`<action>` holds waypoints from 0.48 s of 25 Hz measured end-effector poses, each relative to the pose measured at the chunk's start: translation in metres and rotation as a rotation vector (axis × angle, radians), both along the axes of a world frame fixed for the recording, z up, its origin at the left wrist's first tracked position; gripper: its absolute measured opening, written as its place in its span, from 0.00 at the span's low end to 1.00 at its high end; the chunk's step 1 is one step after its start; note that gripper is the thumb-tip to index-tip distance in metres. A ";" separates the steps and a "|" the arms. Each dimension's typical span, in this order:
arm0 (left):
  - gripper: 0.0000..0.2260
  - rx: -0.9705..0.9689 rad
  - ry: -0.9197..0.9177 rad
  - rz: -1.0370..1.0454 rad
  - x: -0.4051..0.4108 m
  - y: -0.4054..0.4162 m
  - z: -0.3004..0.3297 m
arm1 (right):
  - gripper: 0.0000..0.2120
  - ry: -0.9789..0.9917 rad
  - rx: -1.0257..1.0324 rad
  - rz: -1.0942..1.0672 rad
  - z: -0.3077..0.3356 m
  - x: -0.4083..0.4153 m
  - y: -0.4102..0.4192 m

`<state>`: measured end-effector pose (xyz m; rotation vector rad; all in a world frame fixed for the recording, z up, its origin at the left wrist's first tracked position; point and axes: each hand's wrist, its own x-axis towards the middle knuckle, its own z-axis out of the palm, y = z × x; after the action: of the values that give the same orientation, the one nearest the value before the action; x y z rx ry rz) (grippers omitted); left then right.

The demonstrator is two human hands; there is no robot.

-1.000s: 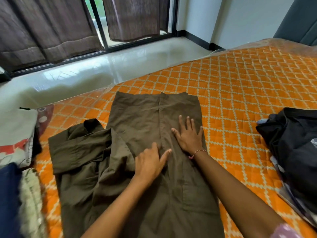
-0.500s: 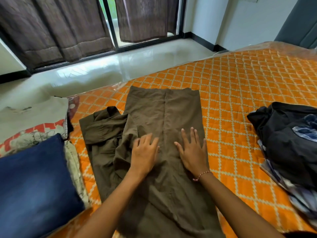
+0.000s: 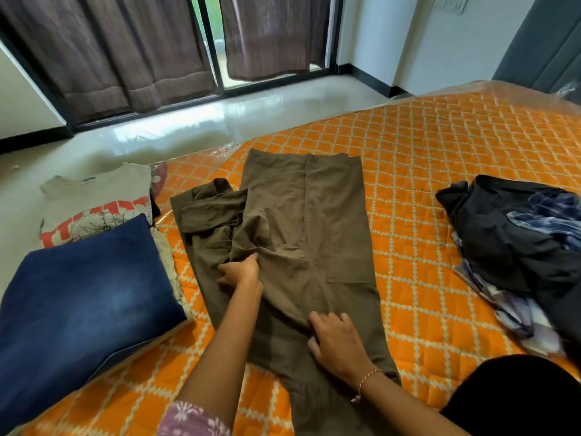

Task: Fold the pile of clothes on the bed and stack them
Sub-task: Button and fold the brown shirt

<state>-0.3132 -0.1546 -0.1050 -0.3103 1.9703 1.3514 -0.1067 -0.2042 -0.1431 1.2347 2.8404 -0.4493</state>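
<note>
Right now I see my right hand (image 3: 338,344) nearest to me, knuckles up, resting on the olive-brown garment (image 3: 301,247); its fingers (image 3: 327,319) are curled into the cloth where a fold bunches up just ahead of them, so I read it as gripping the fabric, though the fingertips themselves are hidden from me. A thin bracelet (image 3: 366,380) sits on that wrist. Farther out and to the left, my left hand (image 3: 240,272) pinches a raised ridge of the same garment, thumb and fingers closed together on the cloth. The garment spreads flat beyond both sets of fingers, with a rumpled sleeve (image 3: 207,206) lying out to the left of the left fingers. All of it lies on the orange quilted bed (image 3: 440,171).

No real containers are in view; the groupings are piles. Left of the left fingers, folded blue jeans (image 3: 78,297) sit on a stack, and just beyond them lies a folded grey shirt with a red print (image 3: 97,199). Well to the right of the right fingers, an unfolded heap of dark clothes (image 3: 515,243) rests on the bed, with plaid cloth showing in it. Farthest off are the pale floor (image 3: 251,111) and brown curtains (image 3: 125,51).
</note>
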 end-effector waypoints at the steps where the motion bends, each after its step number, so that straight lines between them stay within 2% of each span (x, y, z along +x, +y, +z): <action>1: 0.27 0.141 -0.178 0.052 -0.009 0.002 0.005 | 0.11 -0.039 -0.086 -0.014 0.010 0.000 0.006; 3: 0.17 0.363 -0.399 0.007 -0.019 -0.007 0.027 | 0.02 -0.144 -0.406 -0.001 0.029 -0.003 0.032; 4: 0.16 0.432 -0.441 -0.024 -0.022 -0.013 0.033 | 0.04 -0.160 -0.611 -0.014 0.041 -0.006 0.049; 5: 0.17 0.490 -0.462 -0.045 -0.026 -0.015 0.033 | 0.07 -0.116 -0.741 -0.034 0.052 -0.012 0.064; 6: 0.18 0.565 -0.475 -0.043 -0.030 -0.016 0.032 | 0.06 -0.003 -0.748 -0.080 0.062 -0.024 0.078; 7: 0.20 0.638 -0.469 -0.019 -0.031 -0.016 0.033 | 0.03 0.172 -0.631 -0.159 0.071 -0.041 0.091; 8: 0.23 0.702 -0.413 0.004 -0.028 -0.016 0.034 | 0.05 0.383 -0.425 -0.266 0.082 -0.060 0.100; 10: 0.22 0.780 -0.213 -0.074 -0.017 -0.012 0.037 | 0.10 0.715 -0.152 -0.313 0.107 -0.104 0.105; 11: 0.20 0.812 -0.187 -0.142 -0.008 -0.009 0.038 | 0.13 0.752 -0.107 -0.231 0.118 -0.125 0.104; 12: 0.17 0.787 -0.172 -0.213 0.002 -0.005 0.035 | 0.16 0.660 -0.091 -0.123 0.120 -0.144 0.104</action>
<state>-0.3111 -0.1598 -0.0701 0.1507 1.1666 1.7576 -0.2505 -0.1006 -0.0235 1.4668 3.1961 -1.1736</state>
